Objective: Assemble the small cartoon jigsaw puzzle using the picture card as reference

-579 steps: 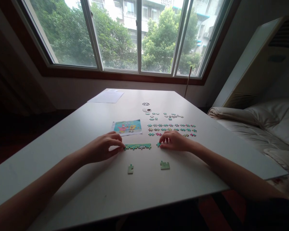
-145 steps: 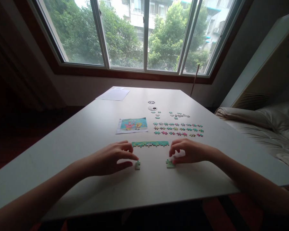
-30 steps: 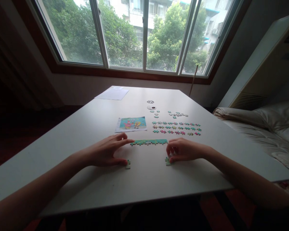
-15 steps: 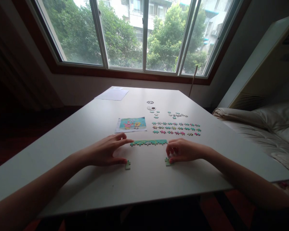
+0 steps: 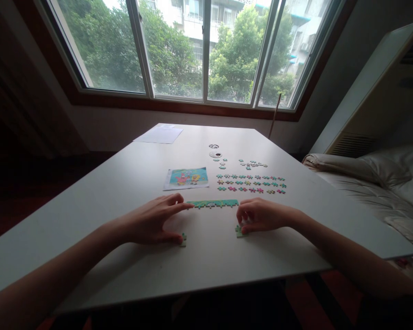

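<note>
A green strip of joined puzzle pieces [image 5: 213,203] lies on the white table [image 5: 206,266] between my hands. My left hand [image 5: 153,221] lies flat with fingers stretched: the index tip reaches the strip's left end and the thumb tip rests on a small loose piece [image 5: 183,239]. My right hand [image 5: 261,215] is curled just right of the strip, its fingertips pinched on a small green joined piece [image 5: 239,231] that lies on the table.
Beyond the strip lie a cartoon reference picture [image 5: 186,178], rows of several loose pieces [image 5: 251,183], a smaller scatter [image 5: 253,163], two round discs [image 5: 215,154] and a paper sheet [image 5: 158,134]. A bed [image 5: 382,178] stands right of the table, with windows behind.
My left thumb has slid further onto the small loose piece, which now shows less. The right hand and the strip have barely moved.
</note>
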Demonstrator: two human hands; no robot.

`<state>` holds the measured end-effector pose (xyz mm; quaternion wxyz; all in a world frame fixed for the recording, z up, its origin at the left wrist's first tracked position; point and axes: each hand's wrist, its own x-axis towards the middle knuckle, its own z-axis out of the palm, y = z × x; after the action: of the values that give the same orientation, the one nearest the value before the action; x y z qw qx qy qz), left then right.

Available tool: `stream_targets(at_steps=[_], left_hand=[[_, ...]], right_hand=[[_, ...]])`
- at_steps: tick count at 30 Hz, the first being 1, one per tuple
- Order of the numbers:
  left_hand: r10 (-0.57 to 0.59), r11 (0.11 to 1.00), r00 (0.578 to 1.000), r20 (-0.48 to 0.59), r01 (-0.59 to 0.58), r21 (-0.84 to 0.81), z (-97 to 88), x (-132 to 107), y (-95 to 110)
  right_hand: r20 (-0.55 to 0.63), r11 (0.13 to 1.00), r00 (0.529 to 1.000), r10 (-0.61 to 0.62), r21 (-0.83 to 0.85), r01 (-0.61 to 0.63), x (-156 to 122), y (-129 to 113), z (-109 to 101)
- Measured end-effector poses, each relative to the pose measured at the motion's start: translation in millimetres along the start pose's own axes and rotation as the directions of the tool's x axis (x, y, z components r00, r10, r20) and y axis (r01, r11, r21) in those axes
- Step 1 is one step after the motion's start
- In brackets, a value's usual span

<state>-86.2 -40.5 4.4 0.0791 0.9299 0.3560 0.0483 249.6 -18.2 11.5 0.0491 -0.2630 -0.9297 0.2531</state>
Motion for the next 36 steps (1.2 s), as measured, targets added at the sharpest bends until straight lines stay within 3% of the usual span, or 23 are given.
stream_targets(at_steps=[17, 21, 24, 28, 32, 36], left_hand=[[-0.033, 0.999, 0.995, -0.089, 0.036, 0.031, -2.5, -1, -17], [-0.048, 0.998, 0.993, -0.106, 0.051, 0.021, 0.7, 0, -19], [-0.045, 0.999, 0.994, -0.102, 0.045, -0.001, 3.0, 1, -20], [-0.043, 0.999, 0.994, -0.102, 0.041, -0.015, 3.9, 1, -21], [-0.042, 0.999, 0.994, -0.099, 0.042, -0.006, 3.1, 1, -20], [-0.047, 0.999, 0.994, -0.094, 0.048, 0.017, 3.6, 0, -20]], right_hand=[[0.005, 0.998, 0.999, -0.039, 0.047, 0.039, -1, 3, -2], [-0.051, 0.999, 0.998, -0.027, 0.023, 0.028, -3, 11, -8], [-0.158, 0.999, 0.987, 0.036, -0.021, -0.040, -4, 28, -21], [-0.330, 0.961, 0.925, 0.187, -0.132, -0.242, 2, 66, -43], [-0.416, 0.838, 0.826, 0.382, -0.222, -0.499, 13, 108, -60], [-0.480, 0.763, 0.749, 0.458, -0.220, -0.608, 25, 138, -67]])
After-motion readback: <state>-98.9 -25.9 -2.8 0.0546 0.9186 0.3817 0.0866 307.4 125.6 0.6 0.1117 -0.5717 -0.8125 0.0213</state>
